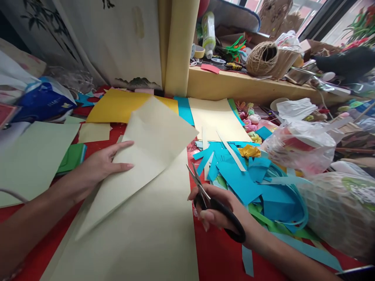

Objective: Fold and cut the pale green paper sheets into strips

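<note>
A large pale cream sheet of paper (146, 218) lies in front of me on the red table (216, 253), one corner folded over into a triangle. My left hand (102, 164) lies flat on the left edge of that folded flap, fingers stretched out. My right hand (215, 212) grips black-handled scissors (205, 195) at the sheet's right edge. The blades point up and away and are nearly closed.
A heap of blue, green and cream paper scraps (249, 179) lies right of the scissors. Clear plastic bags (301, 144) crowd the right side. Yellow (114, 105), cream and pale green sheets (32, 160) lie behind and left. A cluttered shelf holds a twine ball (262, 58).
</note>
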{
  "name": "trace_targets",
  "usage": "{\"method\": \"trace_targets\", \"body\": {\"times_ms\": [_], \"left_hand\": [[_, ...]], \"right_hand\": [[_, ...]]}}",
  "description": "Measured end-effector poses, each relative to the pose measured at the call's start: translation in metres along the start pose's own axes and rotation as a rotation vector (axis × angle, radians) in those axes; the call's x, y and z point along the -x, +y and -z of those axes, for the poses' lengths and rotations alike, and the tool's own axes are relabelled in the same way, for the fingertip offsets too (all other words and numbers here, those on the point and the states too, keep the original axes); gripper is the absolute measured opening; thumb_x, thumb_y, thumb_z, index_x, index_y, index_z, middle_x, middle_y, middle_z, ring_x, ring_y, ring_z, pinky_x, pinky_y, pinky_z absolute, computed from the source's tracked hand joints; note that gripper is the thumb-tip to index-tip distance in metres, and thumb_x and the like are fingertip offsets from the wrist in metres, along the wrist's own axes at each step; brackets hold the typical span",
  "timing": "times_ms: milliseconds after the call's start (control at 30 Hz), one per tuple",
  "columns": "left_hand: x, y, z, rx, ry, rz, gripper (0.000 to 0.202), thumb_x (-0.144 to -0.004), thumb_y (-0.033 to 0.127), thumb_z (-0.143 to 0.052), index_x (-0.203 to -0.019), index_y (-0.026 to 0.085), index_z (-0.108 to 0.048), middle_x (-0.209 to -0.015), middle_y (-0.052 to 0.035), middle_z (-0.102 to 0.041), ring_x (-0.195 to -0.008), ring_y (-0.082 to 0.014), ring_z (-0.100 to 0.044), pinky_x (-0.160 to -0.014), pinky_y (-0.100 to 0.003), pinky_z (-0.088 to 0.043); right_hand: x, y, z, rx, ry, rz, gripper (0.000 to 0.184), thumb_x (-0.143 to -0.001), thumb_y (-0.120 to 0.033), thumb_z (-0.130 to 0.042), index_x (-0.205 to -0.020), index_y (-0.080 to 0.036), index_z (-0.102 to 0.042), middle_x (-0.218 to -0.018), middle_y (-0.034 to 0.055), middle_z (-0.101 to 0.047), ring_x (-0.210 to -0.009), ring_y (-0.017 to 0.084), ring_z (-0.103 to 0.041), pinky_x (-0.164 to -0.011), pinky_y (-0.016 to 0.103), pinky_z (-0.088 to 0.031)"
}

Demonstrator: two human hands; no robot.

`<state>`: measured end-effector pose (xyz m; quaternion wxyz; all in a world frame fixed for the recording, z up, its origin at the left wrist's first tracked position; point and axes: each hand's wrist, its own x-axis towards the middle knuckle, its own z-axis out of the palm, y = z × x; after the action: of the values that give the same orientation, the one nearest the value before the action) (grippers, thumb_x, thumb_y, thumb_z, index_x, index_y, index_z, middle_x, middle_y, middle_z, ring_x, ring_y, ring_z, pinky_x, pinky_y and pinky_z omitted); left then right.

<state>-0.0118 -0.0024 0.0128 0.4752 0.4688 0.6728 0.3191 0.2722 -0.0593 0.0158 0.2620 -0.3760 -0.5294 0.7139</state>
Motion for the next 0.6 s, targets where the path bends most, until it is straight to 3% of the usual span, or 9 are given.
{"method": "trace_targets", "body": {"times_ms": [67, 200, 233, 333, 400, 533, 600], "left_hand": [[-0.004, -0.002, 0.000, -0.026, 0.003, 0.032, 0.068, -0.066, 0.035, -0.072, -0.130, 0.036, -0.048, -0.148, -0.0028, -0.033, -0.120, -0.0263, -0.052, -0.076, -0.028, -0.056], [-0.012, -0.006, 0.002, -0.032, 0.158, 0.023, 0.103, -0.059, 0.029, -0.077, -0.144, 0.038, -0.017, -0.146, -0.0091, -0.037, -0.105, -0.0242, -0.062, -0.061, -0.024, -0.056], [-0.013, -0.008, 0.003, -0.011, 0.187, 0.035, 0.105, -0.058, 0.029, -0.078, -0.144, 0.037, -0.016, -0.143, -0.0102, -0.041, -0.099, -0.0230, -0.064, -0.058, -0.024, -0.056], [-0.017, -0.015, 0.009, 0.081, 0.233, 0.050, 0.079, -0.058, 0.031, -0.077, -0.131, 0.024, -0.047, -0.128, -0.0099, -0.057, -0.094, -0.0192, -0.065, -0.063, -0.020, -0.054], [-0.021, -0.020, 0.014, 0.081, 0.269, 0.045, 0.061, -0.059, 0.036, -0.076, -0.116, 0.020, -0.060, -0.118, -0.0080, -0.064, -0.096, -0.0196, -0.064, -0.069, -0.022, -0.054], [-0.030, -0.029, 0.021, -0.143, 0.385, -0.076, 0.046, -0.070, 0.044, -0.064, -0.111, 0.023, -0.063, -0.111, -0.0053, -0.066, -0.098, -0.0221, -0.062, -0.089, -0.037, -0.048], [-0.032, -0.030, 0.022, -0.220, 0.394, -0.147, 0.047, -0.073, 0.040, -0.061, -0.118, 0.027, -0.059, -0.110, -0.0047, -0.066, -0.097, -0.0215, -0.062, -0.089, -0.039, -0.047]], "right_hand": [[0.001, 0.002, 0.000, -0.001, -0.031, -0.003, 0.035, -0.077, -0.041, -0.067, -0.099, -0.017, -0.055, -0.068, -0.0030, -0.049, -0.060, 0.008, -0.046, -0.058, 0.022, -0.037], [0.001, 0.005, -0.001, 0.043, -0.070, -0.056, 0.032, -0.077, -0.037, -0.068, -0.099, -0.018, -0.056, -0.066, -0.0045, -0.046, -0.058, 0.006, -0.042, -0.055, 0.020, -0.034], [0.001, 0.006, -0.001, 0.054, -0.069, -0.070, 0.032, -0.076, -0.037, -0.069, -0.099, -0.018, -0.056, -0.066, -0.0047, -0.046, -0.057, 0.006, -0.041, -0.054, 0.020, -0.033], [0.000, 0.005, -0.001, 0.047, -0.068, -0.068, 0.033, -0.075, -0.037, -0.070, -0.098, -0.017, -0.057, -0.065, -0.0049, -0.045, -0.056, 0.006, -0.040, -0.052, 0.020, -0.031], [0.001, 0.004, -0.001, 0.041, -0.072, -0.055, 0.033, -0.075, -0.037, -0.070, -0.097, -0.017, -0.057, -0.064, -0.0050, -0.044, -0.057, 0.007, -0.039, -0.052, 0.020, -0.031], [0.001, 0.003, -0.002, 0.055, -0.076, -0.051, 0.034, -0.073, -0.035, -0.072, -0.097, -0.017, -0.057, -0.066, -0.0050, -0.044, -0.059, 0.007, -0.038, -0.052, 0.020, -0.031], [0.001, 0.003, -0.003, 0.056, -0.080, -0.060, 0.034, -0.073, -0.035, -0.072, -0.097, -0.017, -0.057, -0.065, -0.0052, -0.044, -0.059, 0.007, -0.038, -0.053, 0.020, -0.031]]}}
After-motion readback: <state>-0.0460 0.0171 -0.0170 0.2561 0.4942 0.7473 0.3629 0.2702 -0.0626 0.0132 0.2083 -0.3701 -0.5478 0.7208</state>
